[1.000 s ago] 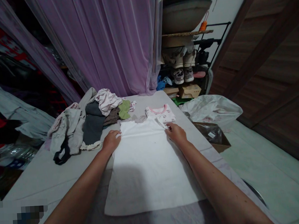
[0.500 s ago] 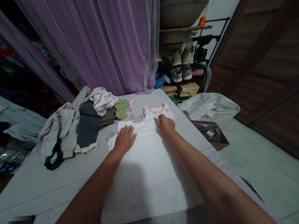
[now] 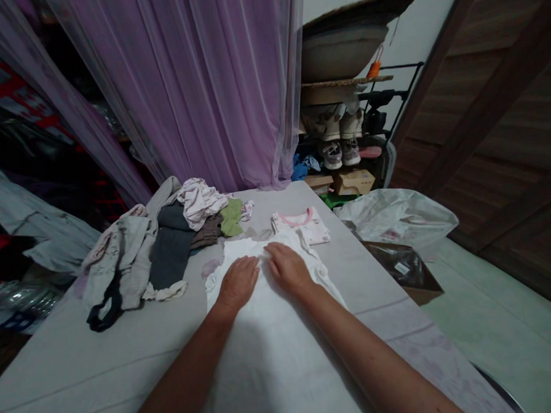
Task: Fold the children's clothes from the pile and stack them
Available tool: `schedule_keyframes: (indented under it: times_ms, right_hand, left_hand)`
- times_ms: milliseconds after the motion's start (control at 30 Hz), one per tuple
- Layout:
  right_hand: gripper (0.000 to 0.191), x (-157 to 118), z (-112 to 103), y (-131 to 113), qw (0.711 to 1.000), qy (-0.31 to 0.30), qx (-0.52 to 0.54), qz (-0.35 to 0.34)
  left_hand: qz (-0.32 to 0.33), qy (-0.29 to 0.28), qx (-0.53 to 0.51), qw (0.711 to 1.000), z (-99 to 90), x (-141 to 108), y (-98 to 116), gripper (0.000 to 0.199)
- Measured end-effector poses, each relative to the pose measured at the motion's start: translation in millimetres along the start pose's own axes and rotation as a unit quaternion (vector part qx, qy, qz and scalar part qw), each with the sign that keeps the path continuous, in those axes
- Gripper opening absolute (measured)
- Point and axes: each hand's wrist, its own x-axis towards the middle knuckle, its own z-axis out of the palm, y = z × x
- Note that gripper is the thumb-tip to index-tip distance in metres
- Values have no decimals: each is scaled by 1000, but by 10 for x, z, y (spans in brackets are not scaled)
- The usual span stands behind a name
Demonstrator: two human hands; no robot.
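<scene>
On the pale, faintly patterned surface (image 3: 377, 306), a white shirt (image 3: 265, 367) is lying spread out, running from the middle toward the near edge. The left hand (image 3: 239, 281) and the right hand (image 3: 287, 267) are resting on its upper part, close together; the left grip is open, fingers laid over the cloth, and whether the right grip is pinching any fabric, I cannot tell. Just beyond the shirt, a folded pink-necked garment (image 3: 316, 231) is lying toward the right. A heap of mixed clothes (image 3: 169, 243) is sitting to the left, a green cloth (image 3: 231, 217) showing at its far end.
</scene>
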Motion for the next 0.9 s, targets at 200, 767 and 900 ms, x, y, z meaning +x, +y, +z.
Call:
schedule_keyframes:
  times_ms: [200, 767, 900]
  right_hand:
    - [49, -210, 142, 186, 992, -94, -84, -23]
    - [48, -219, 44, 402, 981, -13, -157, 116]
    - [56, -199, 54, 358, 970, -24, -178, 163]
  left_hand:
    - [-92, -17, 27, 995, 72, 20, -19, 50]
    - [-330, 15, -25, 943, -262, 260, -430, 24]
    - [-312, 39, -26, 949, -331, 232, -495, 23]
